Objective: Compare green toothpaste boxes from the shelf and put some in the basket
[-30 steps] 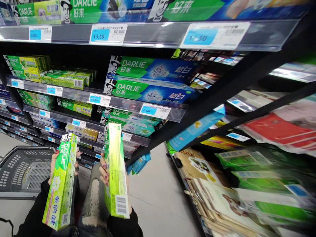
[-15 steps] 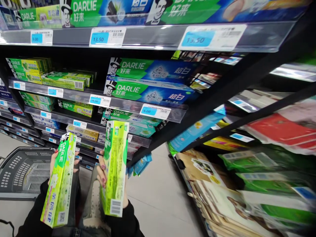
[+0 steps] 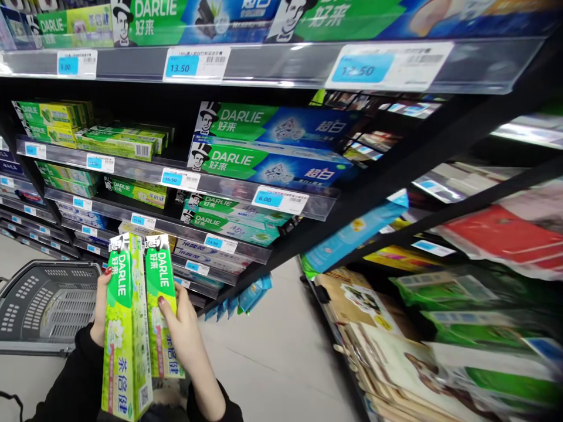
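My left hand (image 3: 102, 302) grips a long green-and-yellow DARLIE toothpaste box (image 3: 121, 334) by its left edge; most of its fingers are hidden behind the box. My right hand (image 3: 182, 325) is closed around a second toothpaste box (image 3: 159, 293) of like design, thumb across its front. Both boxes stand tilted side by side, printed fronts facing me, the left one nearer and partly covering the other's edge. Red polish shows on the nails.
A grey shopping basket (image 3: 50, 305) is on the floor at the left. Ahead, shelves hold blue-and-green toothpaste boxes (image 3: 268, 164) and small green boxes (image 3: 121, 140) above price tags. At the right, a rack carries cardboard pieces (image 3: 378, 351) and green packets (image 3: 505, 375).
The box in my right hand has turned so its front faces me, and it has moved left against the other box. My left hand's box has shifted slightly right.
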Tool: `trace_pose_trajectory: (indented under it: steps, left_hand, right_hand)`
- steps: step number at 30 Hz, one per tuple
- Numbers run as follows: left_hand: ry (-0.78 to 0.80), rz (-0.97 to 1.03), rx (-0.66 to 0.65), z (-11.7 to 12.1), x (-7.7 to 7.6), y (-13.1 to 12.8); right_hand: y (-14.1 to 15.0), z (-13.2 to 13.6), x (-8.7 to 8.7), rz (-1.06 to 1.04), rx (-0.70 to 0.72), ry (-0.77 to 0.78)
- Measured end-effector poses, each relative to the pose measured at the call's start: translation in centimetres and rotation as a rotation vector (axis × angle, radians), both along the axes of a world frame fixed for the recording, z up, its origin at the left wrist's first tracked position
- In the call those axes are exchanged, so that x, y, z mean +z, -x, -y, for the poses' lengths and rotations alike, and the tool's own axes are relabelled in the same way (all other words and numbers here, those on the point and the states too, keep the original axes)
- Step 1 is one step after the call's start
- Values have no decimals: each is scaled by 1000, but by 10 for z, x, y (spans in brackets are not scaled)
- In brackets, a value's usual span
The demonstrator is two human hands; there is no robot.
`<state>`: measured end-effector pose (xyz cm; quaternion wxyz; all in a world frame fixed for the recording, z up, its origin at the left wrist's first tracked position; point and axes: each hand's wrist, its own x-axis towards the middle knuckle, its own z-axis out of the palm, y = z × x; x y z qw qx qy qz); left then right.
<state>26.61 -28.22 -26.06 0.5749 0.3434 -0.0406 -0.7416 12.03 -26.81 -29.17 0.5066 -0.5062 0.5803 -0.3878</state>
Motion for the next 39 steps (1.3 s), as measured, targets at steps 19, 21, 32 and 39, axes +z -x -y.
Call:
trace_pose_trajectory:
  steps: [19,21,32,39]
  left_hand:
    - [-15,105,94,-6,-11,18]
    - [-7,89,102,-5,-15,19]
    - [92,540,68,5,-25,-18]
    - [-118,385,36,3,-26,-29]
  right_hand:
    - [-29,-10,50,-332,167,-68]
    - [-30,-6,47,-307,172,-80]
    - [13,18,2,782,-32,-218]
    - [16,17,-14,1242,338,-421]
